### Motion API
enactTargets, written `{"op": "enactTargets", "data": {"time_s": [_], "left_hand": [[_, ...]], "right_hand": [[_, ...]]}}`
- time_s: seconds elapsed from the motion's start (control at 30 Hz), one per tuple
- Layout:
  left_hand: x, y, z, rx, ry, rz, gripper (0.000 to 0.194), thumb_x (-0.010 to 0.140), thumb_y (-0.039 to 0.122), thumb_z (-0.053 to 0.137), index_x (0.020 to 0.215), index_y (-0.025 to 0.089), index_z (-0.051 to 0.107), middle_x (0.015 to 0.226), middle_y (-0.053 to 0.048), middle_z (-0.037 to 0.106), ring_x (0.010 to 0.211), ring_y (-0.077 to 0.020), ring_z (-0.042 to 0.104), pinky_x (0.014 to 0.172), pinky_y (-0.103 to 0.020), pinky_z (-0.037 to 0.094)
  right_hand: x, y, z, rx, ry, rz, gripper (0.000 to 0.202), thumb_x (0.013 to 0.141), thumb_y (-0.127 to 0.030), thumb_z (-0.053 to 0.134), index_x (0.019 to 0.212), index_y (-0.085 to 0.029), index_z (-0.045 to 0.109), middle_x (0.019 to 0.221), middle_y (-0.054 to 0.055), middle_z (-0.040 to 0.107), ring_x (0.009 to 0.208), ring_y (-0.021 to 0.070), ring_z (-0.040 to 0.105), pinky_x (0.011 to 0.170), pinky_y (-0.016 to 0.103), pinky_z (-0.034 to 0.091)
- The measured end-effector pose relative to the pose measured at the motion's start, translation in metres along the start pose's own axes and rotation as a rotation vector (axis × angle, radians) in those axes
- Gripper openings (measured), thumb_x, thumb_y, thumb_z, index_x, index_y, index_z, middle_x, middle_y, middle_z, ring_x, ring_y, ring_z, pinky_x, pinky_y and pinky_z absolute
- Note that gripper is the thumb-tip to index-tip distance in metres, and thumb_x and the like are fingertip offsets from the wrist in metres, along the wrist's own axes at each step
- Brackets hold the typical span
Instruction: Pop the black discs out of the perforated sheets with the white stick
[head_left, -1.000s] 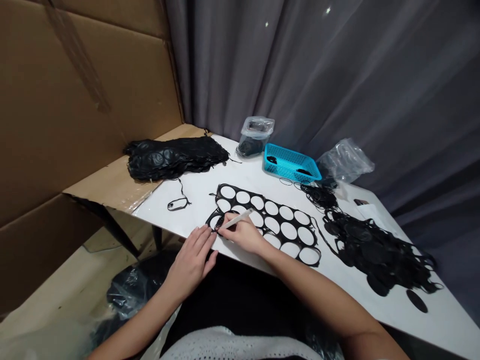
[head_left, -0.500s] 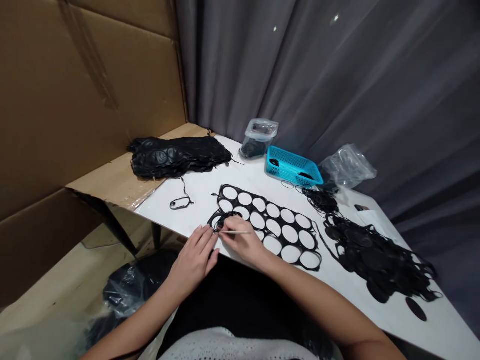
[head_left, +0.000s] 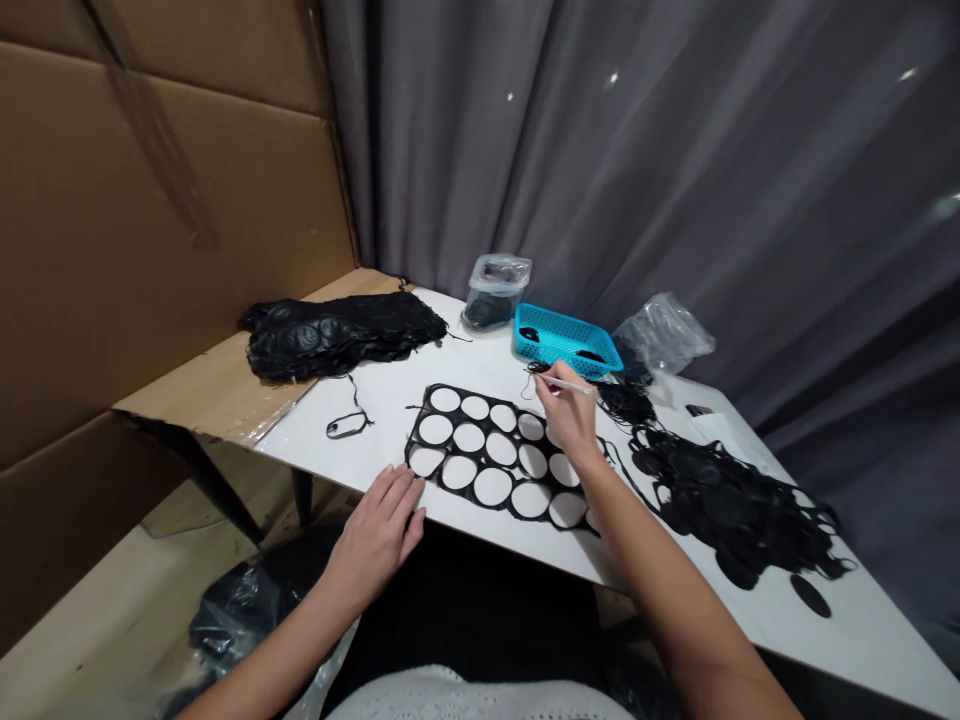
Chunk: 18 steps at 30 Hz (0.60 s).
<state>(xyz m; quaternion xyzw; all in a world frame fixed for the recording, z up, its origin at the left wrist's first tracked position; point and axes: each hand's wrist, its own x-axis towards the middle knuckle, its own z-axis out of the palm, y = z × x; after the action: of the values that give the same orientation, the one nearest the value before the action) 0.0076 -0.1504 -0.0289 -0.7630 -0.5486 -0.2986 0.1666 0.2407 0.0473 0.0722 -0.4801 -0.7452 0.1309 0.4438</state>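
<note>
A black sheet [head_left: 484, 457] with rows of round holes lies flat along the front of the white table [head_left: 480, 352]. My left hand [head_left: 382, 525] rests at the table's front edge, fingertips by the sheet's near left corner, fingers stretched out and holding nothing. Above the far right part of the sheet, my right hand [head_left: 568, 408] pinches a thin pale stick [head_left: 568, 384]. Thin black loops [head_left: 535, 370] are at the stick's tip, close to the blue basket [head_left: 568, 337]. Whether they hang from it or lie on the table, I cannot tell.
Stacked black sheets [head_left: 341, 335] lie at the back left. Near the curtain are a clear container [head_left: 496, 292] and a plastic bag [head_left: 666, 335]. A tangle of black rings [head_left: 627, 402] and a heap of black scraps [head_left: 731, 500] lie on the right. A cardboard wall [head_left: 180, 180] stands left.
My right hand has moved from the sheet's left end, away and to the right, with the stick. The black rings there have gone from the sheet's corner. My left hand stays near that corner.
</note>
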Motion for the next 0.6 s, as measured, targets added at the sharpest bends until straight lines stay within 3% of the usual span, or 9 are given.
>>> {"op": "enactTargets", "data": {"time_s": [0.17,0.27,0.3,0.37,0.4,0.47,0.53,0.6], "left_hand": [[0.033,-0.007,-0.018,-0.157,-0.088,-0.076,0.019,0.098,0.03,0.049,0.1,0.021,0.066,0.1,-0.007,0.065,0.1,-0.0262,0.061,0.1,-0.05,0.046],[0.076,0.004,-0.028,-0.451,-0.115,-0.235,0.019,0.096,0.034,0.052,0.108,0.022,0.063,0.112,-0.008,0.06,0.11,-0.0264,0.057,0.097,-0.045,0.048],[0.092,0.011,-0.029,-0.589,-0.144,-0.262,0.026,0.096,0.035,0.054,0.119,0.024,0.058,0.121,-0.008,0.057,0.118,-0.0265,0.054,0.102,-0.045,0.045],[0.123,0.025,-0.027,-0.894,-0.258,-0.241,0.057,0.092,0.039,0.062,0.143,0.028,0.038,0.144,-0.01,0.043,0.134,-0.0275,0.045,0.108,-0.045,0.04],[0.137,0.031,-0.024,-1.032,-0.327,-0.213,0.07,0.09,0.039,0.064,0.149,0.03,0.028,0.154,-0.012,0.033,0.141,-0.029,0.036,0.111,-0.046,0.038],[0.165,0.041,-0.016,-1.231,-0.459,-0.157,0.086,0.086,0.035,0.071,0.154,0.031,0.018,0.159,-0.015,0.026,0.147,-0.0312,0.027,0.112,-0.048,0.034],[0.19,0.045,-0.008,-1.401,-0.589,-0.101,0.092,0.083,0.028,0.074,0.154,0.032,0.017,0.152,-0.016,0.038,0.138,-0.0306,0.04,0.105,-0.045,0.04],[0.215,0.045,-0.004,-1.53,-0.707,-0.08,0.089,0.082,0.025,0.075,0.154,0.031,0.022,0.132,-0.014,0.056,0.116,-0.0255,0.059,0.092,-0.039,0.046]], "right_hand": [[-0.014,0.002,-0.032,0.371,-0.166,0.332,0.027,0.07,-0.033,0.07,0.06,-0.021,0.048,0.058,-0.003,0.051,0.058,0.0137,0.047,0.057,0.028,0.038],[-0.025,-0.011,-0.045,0.693,-0.317,0.479,0.036,0.061,-0.037,0.08,0.061,-0.02,0.047,0.061,-0.003,0.055,0.052,0.0097,0.043,0.045,0.023,0.033],[-0.027,-0.016,-0.05,0.76,-0.362,0.496,0.039,0.06,-0.037,0.082,0.062,-0.02,0.047,0.063,-0.002,0.059,0.051,0.0089,0.044,0.042,0.022,0.031],[-0.03,-0.026,-0.06,0.831,-0.44,0.495,0.04,0.06,-0.037,0.084,0.063,-0.019,0.048,0.068,0.001,0.065,0.052,0.0087,0.047,0.039,0.02,0.029],[-0.03,-0.031,-0.065,0.846,-0.47,0.483,0.04,0.061,-0.037,0.084,0.063,-0.019,0.048,0.07,0.002,0.066,0.052,0.009,0.05,0.038,0.019,0.029],[-0.029,-0.037,-0.075,0.856,-0.522,0.455,0.04,0.062,-0.037,0.085,0.064,-0.018,0.049,0.072,0.003,0.067,0.055,0.0106,0.055,0.036,0.018,0.031],[-0.023,-0.039,-0.085,0.874,-0.552,0.44,0.042,0.061,-0.035,0.086,0.064,-0.018,0.049,0.068,0.001,0.064,0.055,0.0107,0.057,0.035,0.017,0.034],[-0.013,-0.037,-0.096,0.906,-0.572,0.45,0.044,0.06,-0.032,0.088,0.064,-0.018,0.047,0.063,-0.004,0.057,0.052,0.0087,0.054,0.035,0.017,0.038]]}}
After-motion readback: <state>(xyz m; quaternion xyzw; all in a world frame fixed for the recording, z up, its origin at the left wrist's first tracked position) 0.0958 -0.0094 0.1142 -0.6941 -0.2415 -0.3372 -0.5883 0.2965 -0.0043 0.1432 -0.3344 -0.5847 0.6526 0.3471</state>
